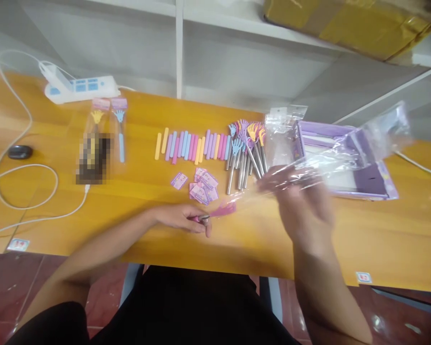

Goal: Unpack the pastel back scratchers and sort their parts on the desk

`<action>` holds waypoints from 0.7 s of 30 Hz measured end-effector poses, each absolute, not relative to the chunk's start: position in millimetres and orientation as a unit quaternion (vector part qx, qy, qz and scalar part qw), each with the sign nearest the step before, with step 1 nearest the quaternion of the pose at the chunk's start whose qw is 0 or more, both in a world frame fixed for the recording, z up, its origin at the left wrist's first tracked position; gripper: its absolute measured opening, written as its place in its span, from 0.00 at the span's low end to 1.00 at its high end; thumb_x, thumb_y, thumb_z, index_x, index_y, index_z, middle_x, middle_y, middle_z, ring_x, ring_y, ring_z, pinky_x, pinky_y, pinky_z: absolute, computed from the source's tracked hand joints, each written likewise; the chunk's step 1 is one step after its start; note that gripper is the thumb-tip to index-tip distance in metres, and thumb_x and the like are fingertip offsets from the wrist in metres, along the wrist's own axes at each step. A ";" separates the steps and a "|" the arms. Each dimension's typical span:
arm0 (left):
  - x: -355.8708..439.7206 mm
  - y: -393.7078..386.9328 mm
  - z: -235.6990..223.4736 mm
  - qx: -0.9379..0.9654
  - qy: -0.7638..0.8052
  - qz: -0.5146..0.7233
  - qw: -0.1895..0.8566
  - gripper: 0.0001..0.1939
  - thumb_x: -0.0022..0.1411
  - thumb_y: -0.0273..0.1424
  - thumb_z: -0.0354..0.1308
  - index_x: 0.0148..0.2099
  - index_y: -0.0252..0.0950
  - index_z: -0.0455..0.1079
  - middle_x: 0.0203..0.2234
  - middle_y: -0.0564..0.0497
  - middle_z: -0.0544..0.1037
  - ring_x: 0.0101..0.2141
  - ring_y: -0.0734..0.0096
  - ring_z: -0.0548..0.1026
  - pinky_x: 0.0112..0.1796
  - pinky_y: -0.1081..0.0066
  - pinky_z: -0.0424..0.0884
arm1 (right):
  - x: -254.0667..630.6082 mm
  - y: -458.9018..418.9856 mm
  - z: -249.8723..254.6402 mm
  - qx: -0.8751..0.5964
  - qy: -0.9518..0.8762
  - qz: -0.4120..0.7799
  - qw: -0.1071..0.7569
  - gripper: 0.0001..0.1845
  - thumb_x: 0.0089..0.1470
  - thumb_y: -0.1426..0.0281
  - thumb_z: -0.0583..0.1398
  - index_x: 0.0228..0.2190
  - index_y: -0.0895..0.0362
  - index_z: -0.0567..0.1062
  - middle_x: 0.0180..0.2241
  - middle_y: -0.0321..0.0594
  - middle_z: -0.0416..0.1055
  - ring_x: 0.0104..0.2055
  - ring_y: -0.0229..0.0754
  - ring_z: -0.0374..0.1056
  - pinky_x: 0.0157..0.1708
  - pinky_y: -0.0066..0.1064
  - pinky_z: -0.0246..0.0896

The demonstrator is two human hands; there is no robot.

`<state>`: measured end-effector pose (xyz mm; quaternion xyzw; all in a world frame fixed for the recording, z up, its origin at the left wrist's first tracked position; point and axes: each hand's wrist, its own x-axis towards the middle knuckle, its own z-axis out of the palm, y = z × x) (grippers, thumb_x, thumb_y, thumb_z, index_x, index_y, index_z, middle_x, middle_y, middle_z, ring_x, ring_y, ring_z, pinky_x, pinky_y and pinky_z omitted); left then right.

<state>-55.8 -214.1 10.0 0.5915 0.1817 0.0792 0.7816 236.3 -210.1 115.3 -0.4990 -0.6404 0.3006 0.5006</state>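
Note:
My left hand (187, 219) is closed around a pink back scratcher (222, 209) with a hand-shaped head, which points right. My right hand (298, 196), blurred by motion, grips a long clear plastic bag (330, 160) that stretches up to the right. The bag's near end lies close to the scratcher's head; whether the two touch, I cannot tell. Behind my hands is a pile of metal-stemmed back scratchers (242, 158) with coloured heads. A row of coloured handle sleeves (192, 147) sits left of it, above several small printed cards (203, 187).
A purple open box (380, 179) and more clear bags (280, 136) stand at the right. Two bagged back scratchers (120, 134) lie at the left, near a white power strip (82, 89), a white cable (57, 184) and a small black object (20, 152). Shelving rises behind the table.

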 end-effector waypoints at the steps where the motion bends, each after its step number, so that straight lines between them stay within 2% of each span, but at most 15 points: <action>1: -55.5 -214.2 9.8 0.593 0.180 0.079 0.781 0.17 0.72 0.46 0.65 0.49 0.38 0.82 0.30 0.52 0.72 0.29 0.72 0.68 0.31 0.73 0.65 | 239.8 -206.8 114.5 -0.491 -0.630 0.322 0.508 0.10 0.67 0.57 0.64 0.39 0.48 0.72 0.39 0.40 0.73 0.35 0.46 0.74 0.35 0.44 0.73; 3: -54.1 -215.6 9.5 0.585 0.190 0.088 0.784 0.17 0.68 0.45 0.68 0.50 0.38 0.80 0.29 0.54 0.68 0.28 0.73 0.65 0.30 0.74 0.63 | 256.6 -187.8 115.7 -0.460 -0.563 0.304 0.616 0.12 0.61 0.65 0.70 0.33 0.51 0.71 0.33 0.36 0.70 0.30 0.40 0.69 0.32 0.39 0.70; 4: -52.8 -216.9 9.4 0.566 0.200 0.100 0.793 0.18 0.68 0.44 0.69 0.51 0.37 0.79 0.29 0.55 0.67 0.27 0.74 0.64 0.29 0.74 0.62 | 269.7 -171.9 117.4 -0.441 -0.531 0.263 0.674 0.12 0.60 0.66 0.70 0.32 0.51 0.71 0.29 0.33 0.67 0.28 0.37 0.66 0.30 0.35 0.68; 6: -49.4 -220.6 9.2 0.503 0.221 0.140 0.824 0.18 0.69 0.45 0.66 0.52 0.36 0.74 0.29 0.56 0.66 0.26 0.76 0.61 0.27 0.75 0.59 | 300.3 -132.4 120.7 -0.458 -0.510 0.203 0.699 0.11 0.60 0.69 0.67 0.32 0.50 0.69 0.26 0.30 0.64 0.25 0.34 0.62 0.28 0.32 0.61; 8: -46.1 -224.0 8.4 0.451 0.236 0.191 0.839 0.18 0.73 0.45 0.61 0.52 0.35 0.71 0.30 0.55 0.68 0.26 0.76 0.62 0.27 0.75 0.59 | 328.1 -92.4 119.8 -0.570 -0.505 0.185 0.621 0.11 0.60 0.74 0.65 0.30 0.51 0.67 0.26 0.31 0.67 0.25 0.33 0.64 0.28 0.32 0.58; 11: -43.7 -225.3 4.1 0.462 0.249 0.224 0.821 0.22 0.76 0.47 0.58 0.59 0.35 0.68 0.35 0.50 0.74 0.26 0.76 0.67 0.25 0.75 0.61 | 351.8 -48.6 104.5 -0.719 -0.533 0.184 0.406 0.05 0.61 0.76 0.64 0.38 0.56 0.73 0.30 0.39 0.76 0.30 0.36 0.70 0.36 0.37 0.63; 14: -44.4 -222.4 -2.4 0.488 0.270 0.235 0.796 0.32 0.75 0.49 0.60 0.70 0.36 0.62 0.32 0.54 0.75 0.21 0.81 0.60 0.23 0.75 0.56 | 359.7 -29.9 80.7 -0.740 -0.604 0.111 0.275 0.15 0.58 0.76 0.67 0.47 0.59 0.74 0.36 0.46 0.79 0.39 0.43 0.72 0.46 0.41 0.64; 16: -46.0 -219.4 -4.7 0.486 0.288 0.246 0.788 0.34 0.75 0.50 0.60 0.72 0.37 0.59 0.29 0.57 0.72 0.20 0.81 0.55 0.23 0.75 0.52 | 361.4 -31.3 70.2 -0.717 -0.642 0.036 0.268 0.20 0.55 0.76 0.69 0.49 0.60 0.74 0.43 0.54 0.79 0.48 0.50 0.73 0.53 0.46 0.63; 18: -47.9 -216.4 -3.7 0.487 0.300 0.250 0.781 0.30 0.77 0.51 0.56 0.69 0.37 0.61 0.31 0.57 0.72 0.21 0.80 0.55 0.24 0.74 0.53 | 357.7 -45.7 67.6 -0.689 -0.657 -0.032 0.305 0.21 0.56 0.75 0.69 0.50 0.59 0.73 0.48 0.56 0.76 0.54 0.54 0.71 0.57 0.48 0.62; 20: -49.5 -214.3 0.3 0.524 0.318 0.256 0.748 0.23 0.79 0.50 0.51 0.61 0.37 0.65 0.33 0.54 0.73 0.23 0.78 0.58 0.26 0.73 0.57 | 343.2 -75.2 70.1 -0.642 -0.693 -0.002 0.328 0.16 0.58 0.73 0.69 0.47 0.54 0.74 0.45 0.48 0.75 0.47 0.50 0.73 0.51 0.44 0.66; 21: -49.8 -214.1 2.9 0.561 0.336 0.256 0.712 0.20 0.80 0.49 0.49 0.56 0.37 0.67 0.35 0.52 0.74 0.25 0.76 0.62 0.28 0.72 0.61 | 330.7 -95.5 71.5 -0.603 -0.723 0.063 0.330 0.12 0.58 0.70 0.70 0.43 0.52 0.74 0.38 0.41 0.74 0.39 0.46 0.72 0.43 0.39 0.66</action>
